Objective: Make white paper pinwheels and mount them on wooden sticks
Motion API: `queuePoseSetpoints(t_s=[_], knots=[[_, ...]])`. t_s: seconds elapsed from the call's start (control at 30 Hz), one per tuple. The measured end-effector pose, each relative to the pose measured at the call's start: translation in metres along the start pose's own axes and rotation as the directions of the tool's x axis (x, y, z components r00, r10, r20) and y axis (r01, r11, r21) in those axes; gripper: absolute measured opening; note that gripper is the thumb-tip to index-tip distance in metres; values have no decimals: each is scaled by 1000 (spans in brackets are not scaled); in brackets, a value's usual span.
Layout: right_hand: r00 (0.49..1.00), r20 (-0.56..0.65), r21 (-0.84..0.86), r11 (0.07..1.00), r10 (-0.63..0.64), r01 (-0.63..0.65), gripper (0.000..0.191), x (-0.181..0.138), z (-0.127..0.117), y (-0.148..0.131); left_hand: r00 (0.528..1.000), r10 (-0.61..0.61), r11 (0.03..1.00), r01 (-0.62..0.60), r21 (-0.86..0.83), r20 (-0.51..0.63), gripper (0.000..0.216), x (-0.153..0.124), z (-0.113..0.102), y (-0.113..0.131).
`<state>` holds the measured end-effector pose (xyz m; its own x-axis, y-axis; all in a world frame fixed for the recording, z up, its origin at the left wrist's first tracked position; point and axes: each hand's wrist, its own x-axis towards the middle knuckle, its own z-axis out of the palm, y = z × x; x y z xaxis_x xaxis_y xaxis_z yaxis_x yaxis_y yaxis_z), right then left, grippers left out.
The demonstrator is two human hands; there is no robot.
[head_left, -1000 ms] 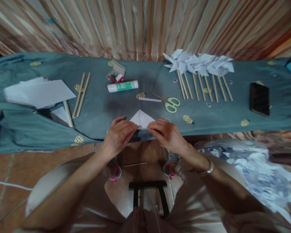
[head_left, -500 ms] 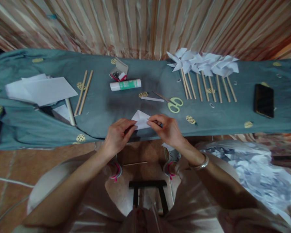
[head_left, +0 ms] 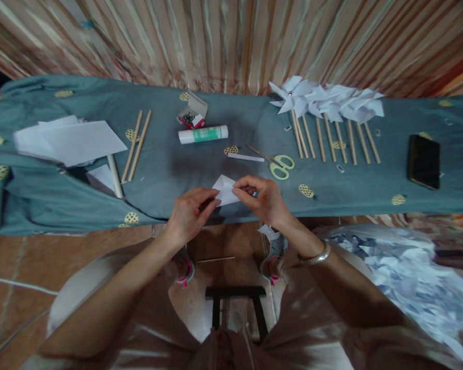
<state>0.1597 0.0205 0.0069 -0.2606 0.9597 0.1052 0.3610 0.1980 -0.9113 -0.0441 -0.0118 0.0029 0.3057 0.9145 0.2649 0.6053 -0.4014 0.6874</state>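
A small folded piece of white paper [head_left: 226,190] is held over the front edge of the cloth-covered table. My left hand [head_left: 191,213] pinches its left side between thumb and fingers. On the other side, my right hand [head_left: 263,199] grips the paper's right edge, fingers closed. Beyond the paper lie a narrow white paper strip [head_left: 246,157] and scissors with light green handles [head_left: 281,167]. A glue stick [head_left: 203,134] with a green label rests farther back, beside an opened small box of pins [head_left: 193,115].
Several white paper pinwheels [head_left: 327,98] on wooden sticks lie at the back right, a black phone [head_left: 423,162] farther right. On the left are white paper sheets [head_left: 73,143] and two wooden sticks [head_left: 137,146]. A bag of paper pieces [head_left: 412,277] stands below the table at right.
My right hand has shifted slightly up and inward along the paper's right edge. The left hand keeps its pinch. The whole view has moved a little.
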Motion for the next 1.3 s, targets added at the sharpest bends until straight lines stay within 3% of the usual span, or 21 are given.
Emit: queuePoseSetpoints(t_s=[0.17, 0.33, 0.53, 0.7, 0.83, 1.0, 1.3], knots=[[999, -12, -75, 996, -39, 38, 10, 1, 0, -1, 1000, -11, 1000, 11, -1, 8, 21, 0, 0, -1], [989, 1, -256, 956, -146, 142, 11, 5, 0, -2, 999, -41, 999, 41, -12, -22, 23, -1, 0, 0], [984, 49, -337, 925, -171, 178, 13, 11, 2, 4, 1000, 4, 999, -3, 48, -10, 25, -2, -4, -1], [982, 36, -345, 920, -186, 187, 13, 14, 6, 6, 984, 176, 944, -158, 290, -36, 27, -4, -1, 0], [978, 23, -360, 910, -209, 204, 14, 16, 9, 9, 949, 308, 870, -311, 384, 71, 42, -13, 9, 10], [979, 10, -381, 904, -205, 193, 15, 17, 13, 11, 952, 265, 864, -305, 401, 154, 53, -24, 21, 12], [974, -23, -426, 883, -226, 195, 14, 18, 16, 11, 961, 240, 884, -275, 378, 139, 60, -27, 21, 6]])
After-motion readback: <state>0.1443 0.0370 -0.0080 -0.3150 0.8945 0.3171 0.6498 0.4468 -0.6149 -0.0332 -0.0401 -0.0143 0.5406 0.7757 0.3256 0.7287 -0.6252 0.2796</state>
